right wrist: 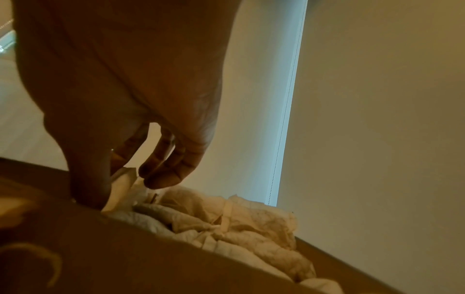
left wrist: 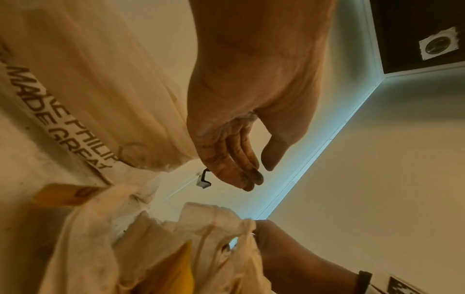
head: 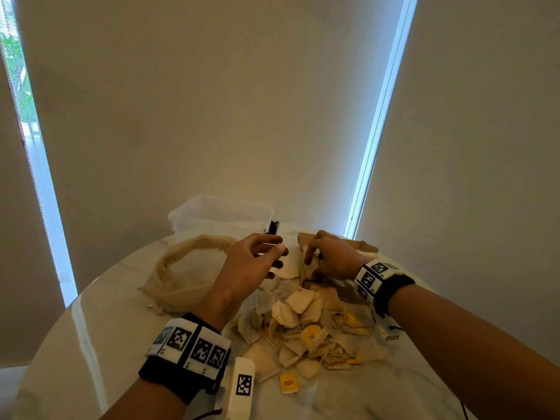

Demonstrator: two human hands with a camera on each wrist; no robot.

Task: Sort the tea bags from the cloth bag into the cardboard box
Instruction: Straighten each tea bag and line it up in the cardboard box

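Hovering above the far edge of the tea bag pile [head: 315, 331], the left hand [head: 251, 265] is raised off the counter [head: 100, 334] with its palm turned toward three o'clock; its grip is released, fingers [left wrist: 236, 163] loosely extended and thumb apart from them, holding nothing. At three o'clock from it, the right hand [head: 331, 259] reaches down into the cardboard box [head: 368, 247], wrist bent and fingers pointing downward. In the right wrist view its thumb and forefinger pinch one pale tea bag [right wrist: 123, 185] at the box's near wall, so this grip is grasping a tea bag, while the other fingers [right wrist: 171, 169] hang curved just above the bags already inside. The box holds a crumpled layer of cream tea bags [right wrist: 241, 224] along its brown inner wall [right wrist: 125, 258]. On the counter at six o'clock from both hands lies the loose pile, many cream sachets with several yellow tags among them, and one yellow tag [head: 289, 382] lies apart at the pile's near edge. The cloth bag [head: 185, 268] lies slack and open-mouthed at nine o'clock from the left hand; its contents cannot be told. At twelve o'clock from the bag stands a clear plastic tub [head: 221, 216]. Both wrists wear black bands carrying black-and-white marker blocks [head: 194, 347].
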